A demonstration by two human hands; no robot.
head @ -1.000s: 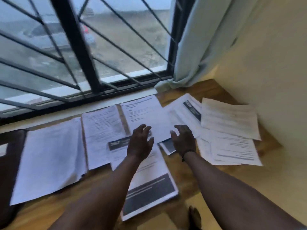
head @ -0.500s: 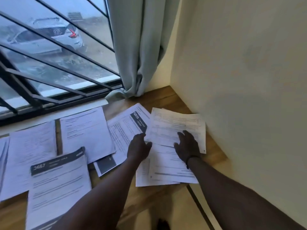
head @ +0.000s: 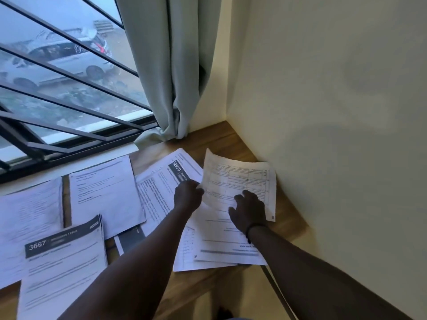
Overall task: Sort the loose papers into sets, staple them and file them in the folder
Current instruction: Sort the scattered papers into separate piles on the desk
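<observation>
Loose printed papers lie spread over a wooden desk (head: 221, 137) under a barred window. My left hand (head: 187, 194) pinches the left edge of a sheet with a printed table (head: 240, 179), and that edge is lifted off the desk. My right hand (head: 248, 211) rests on the same sheet's lower part, fingers spread. Under it lie two more sheets (head: 219, 241). A paper headed 2939 (head: 161, 181) lies just left of my left hand. A set headed 3667 (head: 62, 262) sits at the near left. No stapler or folder shows.
The wall (head: 335, 135) closes in directly right of the desk corner. A grey curtain (head: 171, 77) hangs at the back, touching the desk. More white sheets (head: 104, 192) cover the left side. The desk's front edge runs just below the papers.
My view came closer to the desk's right corner. My left hand moved from the neighbouring paper onto the table sheet's edge and lifted it; my right hand stays on that sheet.
</observation>
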